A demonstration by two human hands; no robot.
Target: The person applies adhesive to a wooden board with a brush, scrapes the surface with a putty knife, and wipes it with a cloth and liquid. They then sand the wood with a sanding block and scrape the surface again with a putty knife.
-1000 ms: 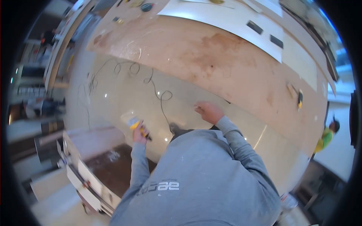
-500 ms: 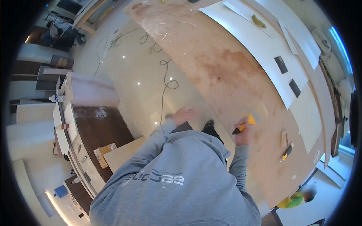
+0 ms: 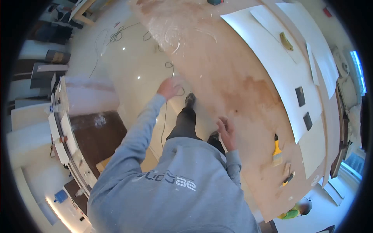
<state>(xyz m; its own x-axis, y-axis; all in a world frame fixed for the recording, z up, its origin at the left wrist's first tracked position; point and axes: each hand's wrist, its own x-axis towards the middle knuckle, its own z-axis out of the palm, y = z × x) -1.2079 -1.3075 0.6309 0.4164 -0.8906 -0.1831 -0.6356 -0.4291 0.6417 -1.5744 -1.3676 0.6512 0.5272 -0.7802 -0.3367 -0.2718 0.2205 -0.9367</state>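
Observation:
My right hand (image 3: 228, 132) is empty, its fingers loosely bent and apart, near the edge of a large reddish-brown work surface (image 3: 221, 73). On that surface, to its right, lies a paintbrush (image 3: 276, 151) with a yellow and black handle, bristles toward the near side. Just beyond the brush rests a yellow and black utility knife (image 3: 288, 179). Out in front on the left, my left hand (image 3: 169, 87) hangs above the floor; motion smears its fingers, and no object shows in it.
White sheets (image 3: 264, 50) carry two dark pads (image 3: 300, 96) and a yellowish crumpled item (image 3: 286, 41). A cable (image 3: 165, 116) snakes over the floor. Left stands a dark brown panel (image 3: 97, 136). Another person (image 3: 297, 209) is at lower right. My legs (image 3: 184, 122) stand beside the work surface.
My right hand has let go of the paintbrush, which now lies on the work surface. That hand has drawn left; my left hand has moved forward and left. One leg has come forward.

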